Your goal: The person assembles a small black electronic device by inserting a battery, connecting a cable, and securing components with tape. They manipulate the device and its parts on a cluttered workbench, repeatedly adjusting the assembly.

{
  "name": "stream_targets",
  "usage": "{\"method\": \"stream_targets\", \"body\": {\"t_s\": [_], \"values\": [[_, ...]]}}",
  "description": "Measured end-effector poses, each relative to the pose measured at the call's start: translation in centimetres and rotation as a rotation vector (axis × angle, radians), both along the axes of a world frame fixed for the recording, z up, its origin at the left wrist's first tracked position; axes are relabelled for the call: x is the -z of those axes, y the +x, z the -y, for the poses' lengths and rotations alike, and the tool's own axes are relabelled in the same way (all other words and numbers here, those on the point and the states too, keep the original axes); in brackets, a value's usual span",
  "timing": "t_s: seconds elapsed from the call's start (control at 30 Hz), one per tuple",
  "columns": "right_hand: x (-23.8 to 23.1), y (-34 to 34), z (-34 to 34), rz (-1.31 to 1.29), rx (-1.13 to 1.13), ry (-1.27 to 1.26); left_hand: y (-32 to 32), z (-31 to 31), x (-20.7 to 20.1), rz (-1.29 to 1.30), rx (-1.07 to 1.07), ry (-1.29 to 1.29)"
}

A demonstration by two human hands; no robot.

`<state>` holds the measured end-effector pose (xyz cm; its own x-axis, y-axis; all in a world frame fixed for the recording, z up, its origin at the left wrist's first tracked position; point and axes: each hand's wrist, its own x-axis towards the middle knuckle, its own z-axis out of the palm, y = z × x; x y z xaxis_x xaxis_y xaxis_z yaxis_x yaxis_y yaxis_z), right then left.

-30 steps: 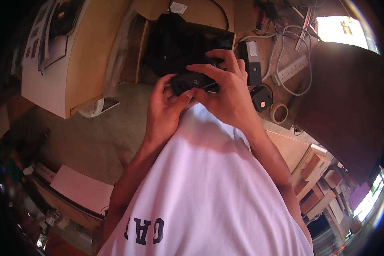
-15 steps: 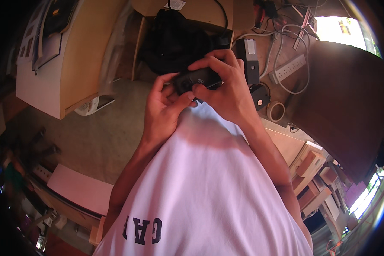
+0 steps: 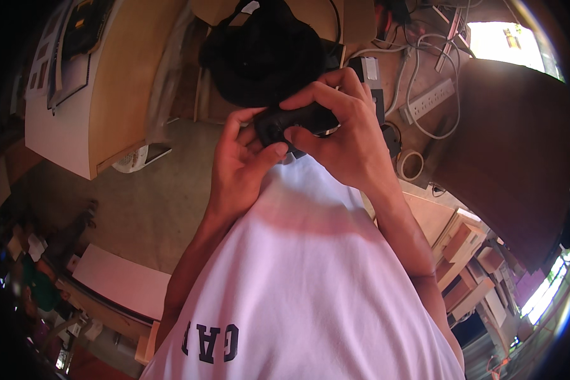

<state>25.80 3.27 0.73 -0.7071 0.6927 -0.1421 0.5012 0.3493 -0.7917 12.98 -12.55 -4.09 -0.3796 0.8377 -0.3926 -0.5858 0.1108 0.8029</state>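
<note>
Both hands hold a small black box-shaped device [image 3: 301, 118] in front of my shirt. My left hand [image 3: 242, 155] grips its left end, thumb on the near side and fingers around the far side. Around the right end is my right hand [image 3: 345, 126], its thumb pressed on the face and its index finger along the far edge. The fingers hide much of the device, so its exact kind is unclear. Just beyond it is a black, soft-looking item shaped like a cap [image 3: 266, 54], in front of an open cardboard box [image 3: 358, 19].
To the right lie a white power strip [image 3: 429, 101], looped grey cable, a tape roll [image 3: 410, 166] and a dark brown panel [image 3: 506, 145]. At left stands a white-topped wooden table [image 3: 123, 82]. A person in green [image 3: 41, 285] is at the lower left.
The black cap-like item looks larger and covers more of the cardboard box. The device has tilted slightly in my hands, and its face is darker. Both hands keep their hold.
</note>
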Motion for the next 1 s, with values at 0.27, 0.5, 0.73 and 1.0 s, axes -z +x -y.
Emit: {"method": "stream_targets", "body": {"t_s": [0.27, 0.5, 0.73, 1.0], "values": [[-0.1, 0.2, 0.8, 0.019, -0.006, 0.190, 0.2, -0.1, -0.6, -0.040, -0.001, 0.013], [-1.9, 0.1, -1.1, 0.061, -0.127, 0.299, 0.7, 0.0, -0.5, -0.108, 0.039, 0.040], [-2.3, 0.2, -1.7, -0.011, -0.244, 0.249, 0.8, 0.4, -1.2, -0.097, 0.081, 0.039], [-2.2, 0.4, -2.0, 0.033, -0.336, 0.374, 0.6, 0.6, -1.3, -0.047, 0.114, 0.004]]}}
